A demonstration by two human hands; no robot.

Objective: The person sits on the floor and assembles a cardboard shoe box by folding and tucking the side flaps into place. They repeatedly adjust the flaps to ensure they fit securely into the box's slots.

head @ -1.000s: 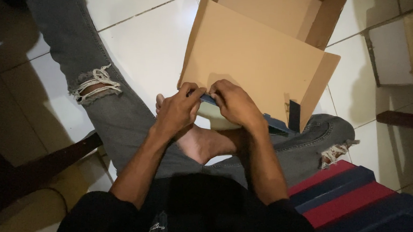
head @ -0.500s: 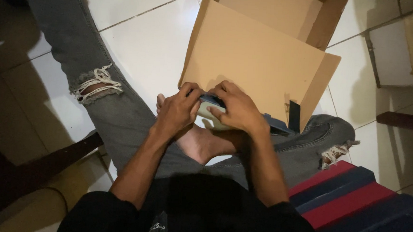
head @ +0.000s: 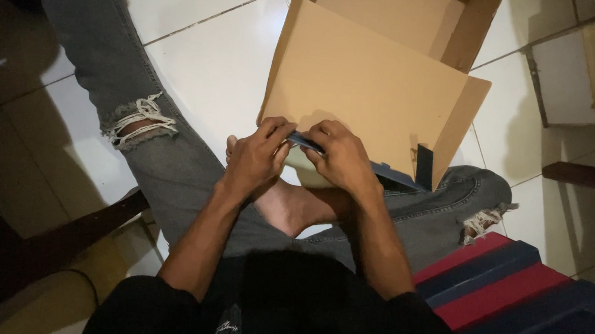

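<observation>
Both hands met over the lap: the left hand [head: 257, 159] and the right hand [head: 340, 157] pinched a thin blue piece [head: 304, 142] (mostly hidden by fingers) at the near edge of the cardboard box [head: 371, 82].

The dark blue item [head: 306, 142] is mostly covered by the left hand [head: 257, 159] and right hand [head: 343, 159]; its kind cannot be determined. The cardboard box [head: 371, 89] is cut off at the top edge. The red-and-blue object [head: 510, 290] runs off the lower right corner.
</observation>
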